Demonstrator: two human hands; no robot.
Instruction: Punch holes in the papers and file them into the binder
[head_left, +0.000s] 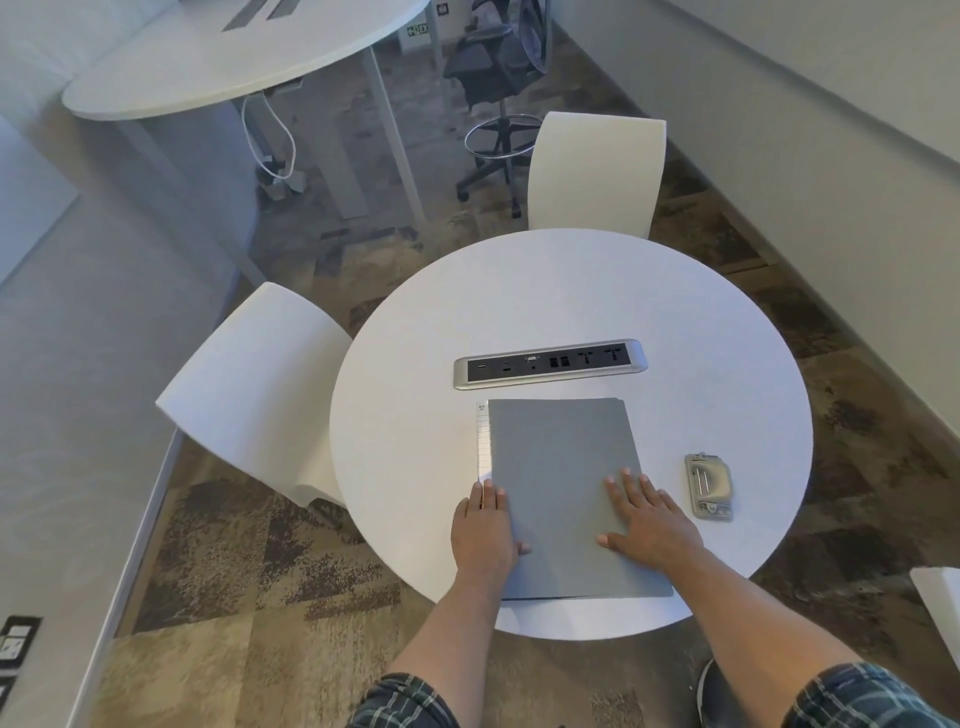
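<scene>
A closed grey binder lies flat on the round white table, near its front edge. A strip of lined white paper sticks out along the binder's left side. My left hand rests on the binder's left edge, fingers together and thumb on the cover. My right hand lies flat on the cover's lower right, fingers spread. A small metal hole punch sits on the table just right of the binder, untouched.
A silver power and data socket strip is set into the table behind the binder. White chairs stand at the far side and left. Another white table and a dark office chair stand further back.
</scene>
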